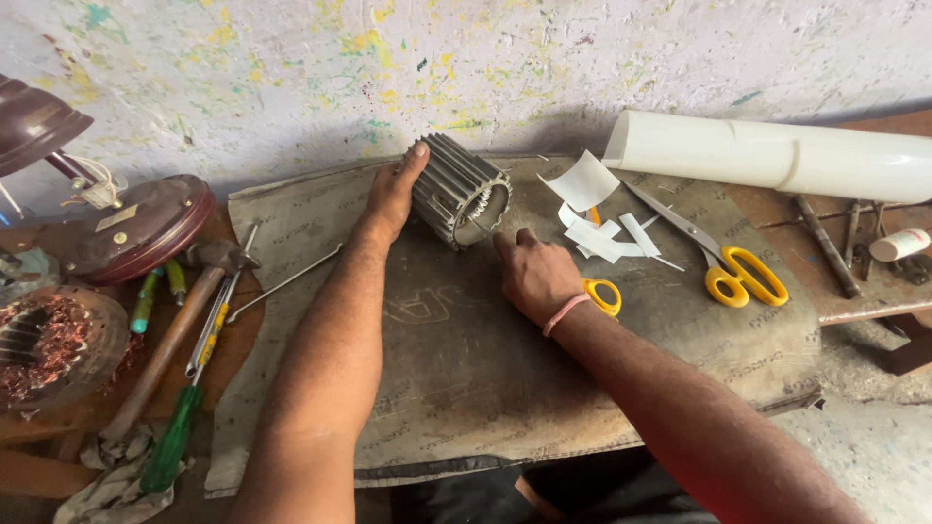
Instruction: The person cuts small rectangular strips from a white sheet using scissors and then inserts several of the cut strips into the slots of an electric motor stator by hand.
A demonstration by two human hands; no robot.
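At the far left edge of the frame sits a round winding of copper wire (53, 340), with a dark brown domed motor cover (136, 225) above it in the upper left. Just right of these lie a wooden-handled hammer (175, 335) and a green-handled screwdriver (180, 437), both slanting toward the lower left, and a thin metal rod (283, 283) resting on the edge of the grey mat (466, 388) that fills the middle of the frame.

The left hand (393, 194) lies flat on the mat in the upper middle, fingers straight and close together, pressed against the left side of the ribbed metal stator core (461, 189); it steadies the core rather than gripping it. The core lies on its side on the mat, near the wall, its open bore facing lower right.

The right hand (534, 277) sits just below and right of the core, fingers curled loosely, fingertips near the core's rim; whether they touch it I cannot tell. A yellow scissor loop (604, 296) shows just behind this hand's wrist.

Further right are white paper scraps (592, 209), then 1 pair of yellow-handled scissors (718, 257), and in the upper right a roll of white sheet (777, 155). At the far right lie rusty metal rods (825, 247).
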